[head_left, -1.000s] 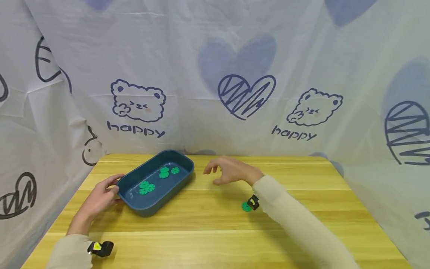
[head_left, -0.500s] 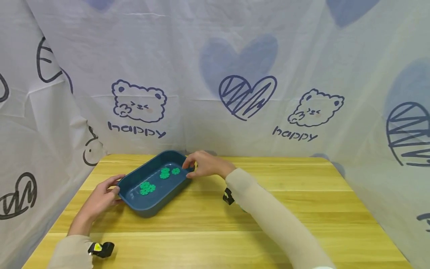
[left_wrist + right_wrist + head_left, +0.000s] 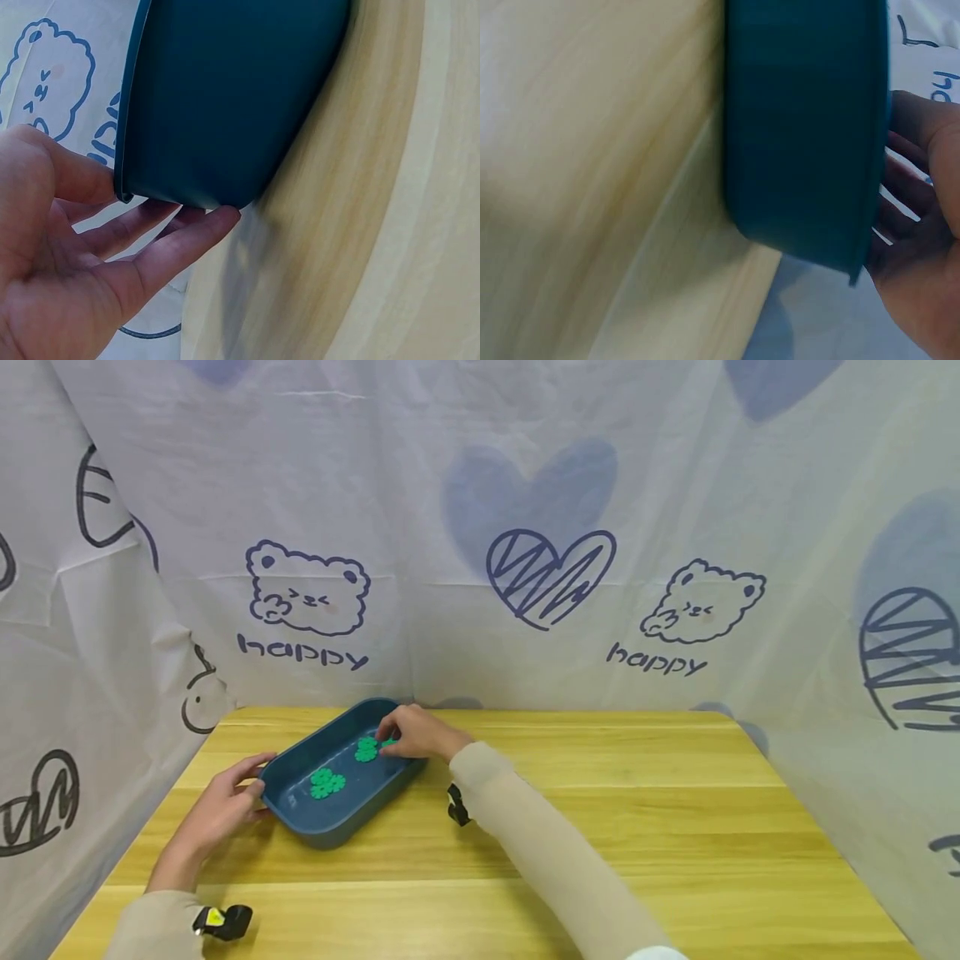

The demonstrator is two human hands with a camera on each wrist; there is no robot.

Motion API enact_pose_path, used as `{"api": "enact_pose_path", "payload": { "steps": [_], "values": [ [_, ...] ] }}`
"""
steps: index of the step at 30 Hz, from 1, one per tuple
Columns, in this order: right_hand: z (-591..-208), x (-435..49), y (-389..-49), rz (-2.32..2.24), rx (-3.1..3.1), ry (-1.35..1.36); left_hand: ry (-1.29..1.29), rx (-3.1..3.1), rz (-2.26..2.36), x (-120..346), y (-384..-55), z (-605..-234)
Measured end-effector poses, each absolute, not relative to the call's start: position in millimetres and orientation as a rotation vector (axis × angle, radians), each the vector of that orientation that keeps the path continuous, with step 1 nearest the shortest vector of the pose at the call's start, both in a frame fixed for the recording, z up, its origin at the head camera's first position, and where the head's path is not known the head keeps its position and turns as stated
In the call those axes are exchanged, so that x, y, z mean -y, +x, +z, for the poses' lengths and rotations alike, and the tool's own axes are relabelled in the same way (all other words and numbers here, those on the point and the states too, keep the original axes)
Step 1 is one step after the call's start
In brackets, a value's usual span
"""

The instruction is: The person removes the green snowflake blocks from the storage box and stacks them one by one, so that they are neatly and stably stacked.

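A dark teal plastic basin (image 3: 356,818) stands slantwise on the left part of the table. Green flower-shaped plastic pieces (image 3: 327,782) lie inside it in two small clusters, with another piece (image 3: 387,743) by my right hand. My left hand (image 3: 223,806) holds the basin's near left end; in the left wrist view its thumb meets the rim and its fingers lie against the outer wall. Over the far right rim reaches my right hand (image 3: 420,732), fingers bent down around that piece, a gap showing between forefinger and thumb. The basin wall (image 3: 806,135) hides its fingertips in the right wrist view.
The wooden table (image 3: 675,827) spreads right and forward of the basin. A white cloth (image 3: 420,635) printed with bears and hearts hangs behind the table and at its sides. My right forearm (image 3: 547,852) crosses the table's middle.
My right hand has moved left from above the table, over the rim and into the basin. The loose green piece on the table is now hidden by the forearm. The left hand keeps its place.
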State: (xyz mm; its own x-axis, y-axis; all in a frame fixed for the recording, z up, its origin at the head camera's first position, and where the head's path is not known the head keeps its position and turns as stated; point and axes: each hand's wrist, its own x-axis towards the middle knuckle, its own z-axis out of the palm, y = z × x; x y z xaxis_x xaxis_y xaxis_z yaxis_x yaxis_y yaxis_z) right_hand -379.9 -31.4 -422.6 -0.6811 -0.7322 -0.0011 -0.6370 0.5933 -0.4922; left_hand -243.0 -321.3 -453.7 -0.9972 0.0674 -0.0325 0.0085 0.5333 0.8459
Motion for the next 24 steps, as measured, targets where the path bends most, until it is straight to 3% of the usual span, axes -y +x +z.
{"api": "enact_pose_path", "payload": {
  "steps": [15,24],
  "values": [
    [-442,63,-387,-0.361,-2.770,-0.917,0.067,-2.688,1.521,323,-242,-456],
    [-442,63,-388,-0.359,-2.785,-0.927,0.086,-2.659,1.558,324,-243,-457]
  ]
}}
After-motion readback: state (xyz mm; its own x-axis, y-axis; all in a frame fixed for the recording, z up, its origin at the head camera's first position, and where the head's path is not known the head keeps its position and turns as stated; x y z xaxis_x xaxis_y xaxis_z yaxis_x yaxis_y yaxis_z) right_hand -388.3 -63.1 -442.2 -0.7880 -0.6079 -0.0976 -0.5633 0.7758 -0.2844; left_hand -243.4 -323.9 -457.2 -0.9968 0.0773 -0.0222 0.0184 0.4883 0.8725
